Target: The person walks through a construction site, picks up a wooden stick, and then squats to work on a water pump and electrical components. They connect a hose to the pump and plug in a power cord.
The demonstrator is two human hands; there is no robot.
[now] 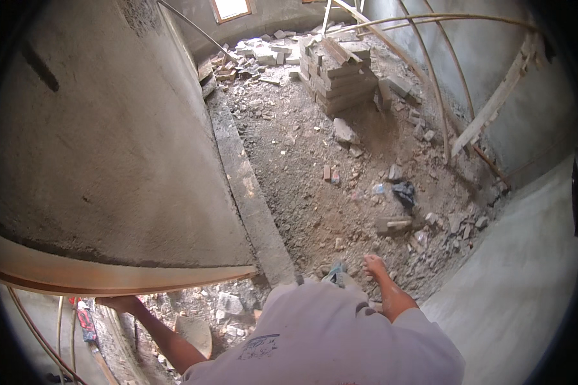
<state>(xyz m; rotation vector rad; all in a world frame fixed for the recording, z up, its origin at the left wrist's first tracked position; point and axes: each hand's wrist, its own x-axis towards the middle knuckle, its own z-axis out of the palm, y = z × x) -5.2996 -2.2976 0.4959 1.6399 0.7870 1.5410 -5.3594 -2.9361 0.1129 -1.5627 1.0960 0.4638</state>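
My left hand (119,304) is at the lower left, against the edge of a long pale wooden board (128,277). This board lies along the end of a grey plastered wall (109,154). Part of the fingers is hidden by the board's edge. On the other side, my right hand (374,265) hangs over the rubble floor with its fingers curled in, and no object shows in it. One shoe (334,273) shows below my shirt, near a concrete strip (241,173) at the foot of the wall.
A stack of blocks (340,80) stands farther ahead, with broken bricks (270,54) behind it. Bent poles (430,83) and a wooden plank (494,102) lean at the right wall. A black plastic bag (404,192) lies on the rubble. A shovel blade (194,335) is below my left forearm.
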